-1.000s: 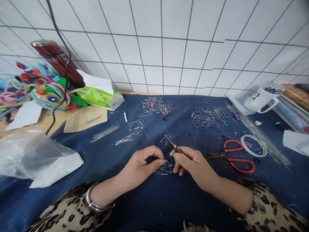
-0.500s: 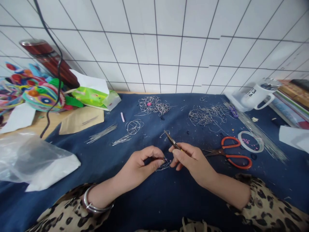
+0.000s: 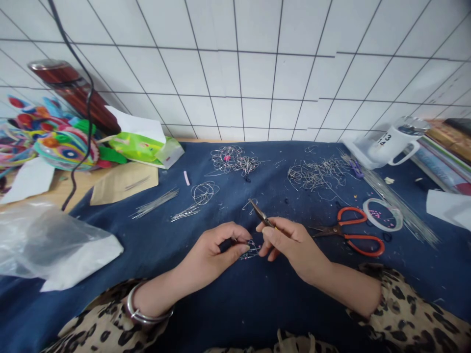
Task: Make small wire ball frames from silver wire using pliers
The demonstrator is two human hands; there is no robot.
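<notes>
Since a second ago: my view has swung a touch to the right, so everything on the bench [image 3: 83, 181] sits further left, and the beaded wire frame [image 3: 251, 252] now shows flatter, where it spread out wider before.
Beaded wire frame: here it is, low between my two hands, at the left fingertips and just short of the right ones, above the blue cloth [image 3: 235, 314]; part of it is hidden by my fingers.
Left hand [image 3: 217, 251]: thumb and forefinger pinched together on the frame's edge, the other fingers curled out of sight.
Right hand [image 3: 294, 249]: closed around the pliers [image 3: 262, 214], thumb on top, lower fingers curled loosely near the frame.
Pliers: nose angled up and away to the left, apart from the frame; the tip overlaps a small bent wire [image 3: 246, 205], and whether they touch I can't tell.
Right side: red-handled scissors [image 3: 365, 245] lie near my right hand, with the round bead dish [image 3: 399, 220] just beyond.
Ahead: a wire ball [image 3: 205, 192] on the cloth, well apart from both hands.
</notes>
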